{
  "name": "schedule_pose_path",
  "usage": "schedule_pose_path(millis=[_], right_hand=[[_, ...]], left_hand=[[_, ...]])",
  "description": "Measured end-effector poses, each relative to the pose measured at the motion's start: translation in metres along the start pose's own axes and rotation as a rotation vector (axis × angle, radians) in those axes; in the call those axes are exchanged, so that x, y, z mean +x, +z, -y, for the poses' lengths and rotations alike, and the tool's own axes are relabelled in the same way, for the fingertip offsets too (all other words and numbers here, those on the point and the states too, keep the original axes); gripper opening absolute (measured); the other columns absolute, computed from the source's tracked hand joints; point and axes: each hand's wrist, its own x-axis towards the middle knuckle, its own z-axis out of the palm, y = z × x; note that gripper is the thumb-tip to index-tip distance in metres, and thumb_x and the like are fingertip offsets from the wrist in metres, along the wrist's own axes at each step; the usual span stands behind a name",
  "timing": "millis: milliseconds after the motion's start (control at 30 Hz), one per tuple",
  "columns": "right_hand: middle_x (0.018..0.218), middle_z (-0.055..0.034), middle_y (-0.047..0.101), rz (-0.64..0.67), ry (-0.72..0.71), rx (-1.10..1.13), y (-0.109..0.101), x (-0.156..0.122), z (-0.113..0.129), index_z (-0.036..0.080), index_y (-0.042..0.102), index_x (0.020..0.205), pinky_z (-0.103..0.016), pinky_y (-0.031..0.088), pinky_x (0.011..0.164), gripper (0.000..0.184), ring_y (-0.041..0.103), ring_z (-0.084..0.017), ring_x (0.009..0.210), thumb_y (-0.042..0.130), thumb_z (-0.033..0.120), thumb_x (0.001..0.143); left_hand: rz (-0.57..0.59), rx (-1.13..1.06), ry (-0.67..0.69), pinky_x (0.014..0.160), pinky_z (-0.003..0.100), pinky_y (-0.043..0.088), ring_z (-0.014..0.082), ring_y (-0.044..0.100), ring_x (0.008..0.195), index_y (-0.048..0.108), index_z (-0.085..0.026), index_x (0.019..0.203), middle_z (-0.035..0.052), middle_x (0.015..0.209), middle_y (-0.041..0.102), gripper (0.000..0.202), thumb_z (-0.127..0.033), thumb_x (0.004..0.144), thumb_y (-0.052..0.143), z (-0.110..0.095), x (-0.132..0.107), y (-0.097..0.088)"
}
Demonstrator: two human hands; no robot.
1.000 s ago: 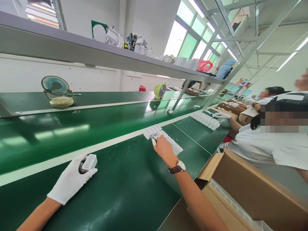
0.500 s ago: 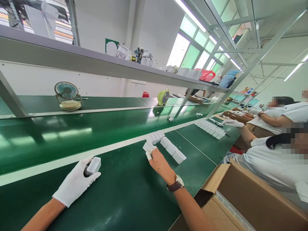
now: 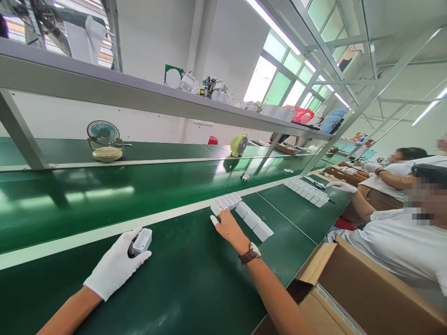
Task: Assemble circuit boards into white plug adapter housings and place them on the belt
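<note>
White open-topped tray [image 3: 143,240] remains on the green counter [image 3: 181,279], gripped at its near end by the gloved left hand [image 3: 117,265]. Right hand [image 3: 226,225] has slid nearer since the earlier frame, fingers spread flat beside the row of matching trays [image 3: 253,219].
</note>
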Motion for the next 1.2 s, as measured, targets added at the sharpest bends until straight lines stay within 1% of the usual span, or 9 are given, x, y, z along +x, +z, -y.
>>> schedule_pose_path(millis=[133,300,433,600,833,933,1000,1100,1200], right_hand=[[0.103,-0.0122,0.064,-0.047,0.192,0.006,-0.004,-0.001,-0.02,0.015,0.063,0.106,-0.037,0.052,0.084,0.02,0.063,-0.023,0.089,0.048,0.026,0.099],[0.113,-0.0071,0.064,-0.093,0.375,0.027,-0.003,0.006,-0.045,0.015,0.063,0.109,-0.042,0.054,0.088,0.022,0.064,-0.021,0.099,0.06,0.033,0.098],[0.118,-0.0077,0.064,-0.09,0.408,0.083,0.0,0.008,-0.051,0.015,0.063,0.114,-0.041,0.056,0.087,0.025,0.065,-0.021,0.102,0.063,0.034,0.097],[0.118,-0.0082,0.064,-0.091,0.421,0.127,0.001,0.004,-0.046,0.015,0.061,0.115,-0.038,0.056,0.084,0.026,0.066,-0.019,0.096,0.063,0.032,0.096],[0.103,-0.0144,0.065,-0.123,0.435,0.077,0.0,0.008,-0.04,0.013,0.064,0.102,-0.038,0.054,0.08,0.027,0.065,-0.025,0.09,0.061,0.037,0.089],[0.102,-0.0161,0.065,-0.149,0.391,0.058,-0.005,0.008,-0.032,0.013,0.065,0.102,-0.04,0.054,0.081,0.027,0.064,-0.028,0.092,0.058,0.036,0.089],[0.103,-0.0169,0.065,-0.162,0.313,0.074,-0.008,0.005,-0.019,0.012,0.065,0.107,-0.043,0.053,0.085,0.03,0.064,-0.03,0.096,0.053,0.034,0.092],[0.112,-0.0162,0.065,-0.151,0.112,0.144,-0.008,0.002,0.009,0.015,0.062,0.122,-0.046,0.051,0.095,0.034,0.062,-0.028,0.104,0.044,0.031,0.098],[0.122,-0.0138,0.065,-0.087,-0.145,0.232,0.005,0.002,0.046,0.019,0.06,0.13,-0.047,0.05,0.103,0.036,0.061,-0.027,0.114,0.044,0.029,0.099]], left_hand=[[-0.015,0.0,-0.005,0.085,0.037,0.055,0.0295,0.069,0.101,0.052,-0.024,0.135,0.0085,0.121,0.068,0.064,-0.051,0.078,0.064,0.001,0.0,0.001],[-0.039,0.004,0.007,0.085,0.035,0.056,0.0294,0.069,0.103,0.053,-0.024,0.134,0.0077,0.124,0.068,0.066,-0.052,0.076,0.065,0.004,0.0,0.003],[-0.025,0.021,0.003,0.086,0.035,0.056,0.0291,0.069,0.104,0.051,-0.023,0.136,0.0087,0.126,0.067,0.067,-0.053,0.077,0.064,0.006,0.001,0.003],[-0.02,0.011,-0.011,0.082,0.035,0.056,0.0287,0.07,0.101,0.051,-0.024,0.137,0.0079,0.123,0.068,0.067,-0.052,0.077,0.065,0.004,0.0,0.002],[-0.019,0.029,-0.005,0.083,0.035,0.055,0.0283,0.069,0.102,0.05,-0.025,0.136,0.007,0.124,0.068,0.065,-0.051,0.078,0.064,0.005,0.0,0.003],[-0.044,0.019,0.006,0.084,0.035,0.055,0.0283,0.069,0.103,0.052,-0.024,0.134,0.0066,0.122,0.068,0.063,-0.049,0.077,0.065,0.004,0.0,0.004],[-0.049,-0.001,0.016,0.087,0.036,0.055,0.0282,0.068,0.105,0.052,-0.024,0.133,0.0071,0.122,0.067,0.062,-0.046,0.077,0.066,0.001,-0.001,0.005],[-0.027,-0.033,0.019,0.091,0.038,0.054,0.0279,0.067,0.109,0.052,-0.022,0.132,0.0084,0.123,0.066,0.061,-0.04,0.076,0.069,-0.004,-0.001,0.004],[-0.026,-0.043,0.004,0.093,0.04,0.053,0.0277,0.066,0.108,0.051,-0.022,0.133,0.0089,0.123,0.065,0.062,-0.035,0.076,0.071,-0.008,0.0,0.003]])
